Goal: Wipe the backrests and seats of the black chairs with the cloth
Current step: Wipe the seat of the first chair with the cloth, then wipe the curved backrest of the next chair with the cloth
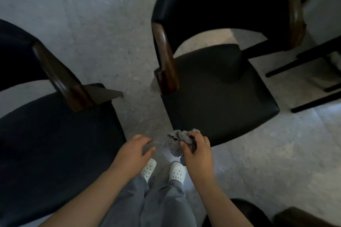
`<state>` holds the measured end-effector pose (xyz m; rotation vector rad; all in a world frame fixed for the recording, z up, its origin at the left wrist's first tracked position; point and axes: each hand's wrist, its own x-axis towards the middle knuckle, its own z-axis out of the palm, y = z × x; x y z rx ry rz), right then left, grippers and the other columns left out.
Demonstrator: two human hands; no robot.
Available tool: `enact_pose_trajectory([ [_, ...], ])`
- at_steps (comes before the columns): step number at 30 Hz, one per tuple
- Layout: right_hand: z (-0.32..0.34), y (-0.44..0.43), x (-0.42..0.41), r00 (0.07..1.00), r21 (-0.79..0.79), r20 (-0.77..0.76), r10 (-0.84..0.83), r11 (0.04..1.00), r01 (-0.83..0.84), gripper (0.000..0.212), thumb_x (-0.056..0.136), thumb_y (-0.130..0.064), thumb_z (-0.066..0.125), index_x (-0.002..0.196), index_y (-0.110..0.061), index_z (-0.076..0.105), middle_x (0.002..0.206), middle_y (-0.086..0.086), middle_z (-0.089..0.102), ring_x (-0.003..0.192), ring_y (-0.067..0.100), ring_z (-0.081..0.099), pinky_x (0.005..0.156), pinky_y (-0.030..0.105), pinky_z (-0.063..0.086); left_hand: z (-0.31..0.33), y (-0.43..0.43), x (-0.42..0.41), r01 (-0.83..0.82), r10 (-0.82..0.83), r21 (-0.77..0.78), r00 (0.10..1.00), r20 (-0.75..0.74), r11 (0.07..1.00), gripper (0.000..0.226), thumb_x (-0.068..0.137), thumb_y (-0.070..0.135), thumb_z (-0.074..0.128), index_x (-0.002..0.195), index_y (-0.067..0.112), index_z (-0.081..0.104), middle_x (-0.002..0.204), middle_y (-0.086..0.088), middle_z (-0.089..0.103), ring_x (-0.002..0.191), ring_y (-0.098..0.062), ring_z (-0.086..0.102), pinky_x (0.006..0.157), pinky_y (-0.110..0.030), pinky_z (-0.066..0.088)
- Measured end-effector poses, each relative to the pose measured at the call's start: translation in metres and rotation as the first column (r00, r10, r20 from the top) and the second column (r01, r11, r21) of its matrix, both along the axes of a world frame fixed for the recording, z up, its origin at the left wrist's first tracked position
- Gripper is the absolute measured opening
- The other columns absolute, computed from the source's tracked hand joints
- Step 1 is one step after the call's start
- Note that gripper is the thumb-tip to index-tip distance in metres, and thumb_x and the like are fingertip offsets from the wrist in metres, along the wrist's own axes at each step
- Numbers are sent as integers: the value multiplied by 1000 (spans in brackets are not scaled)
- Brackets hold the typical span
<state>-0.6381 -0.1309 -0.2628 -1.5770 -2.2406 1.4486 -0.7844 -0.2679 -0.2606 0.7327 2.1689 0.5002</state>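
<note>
1. Right hand (198, 150): grips the crumpled grey cloth (178, 143) above the front corner of the right black chair (219, 96).
2. Left hand (135, 150): empty, fingers loosely curled, beside the left black chair (55, 134).

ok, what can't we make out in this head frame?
All head view:
- Left chair: seat and backrest cut off by the left edge.
- Right chair: backrest top cut by the top edge.
- Cloth: bunched in the right hand; fingers hide part of it.
- Third chair: cut by the bottom edge, partly behind the right forearm.
- Dirt on either seat: too dark to tell.
</note>
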Motion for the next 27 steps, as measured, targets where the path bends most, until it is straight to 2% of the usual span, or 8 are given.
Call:
enact_pose_trajectory([
  [7, 65, 13, -17, 972, 35, -63, 228, 974, -226, 20, 92, -22, 65, 108, -31, 55, 107, -9, 47, 86, -6, 50, 69, -2, 38, 67, -22, 16, -190, 191, 43, 981, -36, 981, 35, 96, 38, 56, 128, 22, 60, 116, 10, 54, 105, -2, 53, 91, -18, 43],
  [10, 88, 19, -24, 952, 50, -75, 298, 954, -294, 23, 93, -23, 64, 114, -28, 57, 111, -8, 49, 88, -7, 50, 69, -2, 37, 92, -26, 21, -301, 308, 105, 949, -64, 948, 34, 96, 36, 57, 127, 21, 61, 113, 10, 55, 101, -2, 53, 84, -12, 40],
  [14, 113, 22, -37, 912, 71, -71, 403, 915, -398, 29, 93, -27, 63, 121, -29, 56, 115, -11, 48, 91, -10, 48, 69, -3, 37, 117, -35, 26, -393, 406, 136, 909, -90, 909, 35, 96, 37, 56, 126, 22, 62, 112, 10, 56, 99, -3, 54, 82, -14, 41],
  [18, 131, 14, -57, 864, 81, -104, 493, 870, -487, 31, 92, -27, 65, 122, -28, 56, 116, -10, 49, 94, -10, 48, 70, -1, 38, 140, -49, 23, -469, 489, 173, 867, -96, 866, 34, 96, 36, 56, 126, 22, 60, 112, 10, 55, 99, -2, 54, 85, -19, 45],
  [23, 145, -10, -89, 798, 118, -135, 587, 809, -575, 31, 91, -26, 66, 121, -28, 57, 118, -10, 49, 94, -13, 47, 73, -1, 36, 157, -73, 11, -552, 576, 187, 809, -118, 813, 32, 96, 35, 56, 125, 23, 60, 113, 10, 56, 100, -1, 54, 87, -18, 45],
  [27, 154, -37, -119, 756, 112, -144, 639, 769, -629, 30, 92, -26, 66, 117, -36, 53, 118, -12, 48, 96, -9, 47, 74, 0, 35, 163, -97, 1, -615, 641, 198, 760, -107, 763, 33, 97, 33, 55, 128, 24, 58, 115, 11, 55, 102, 0, 54, 87, -15, 44],
])
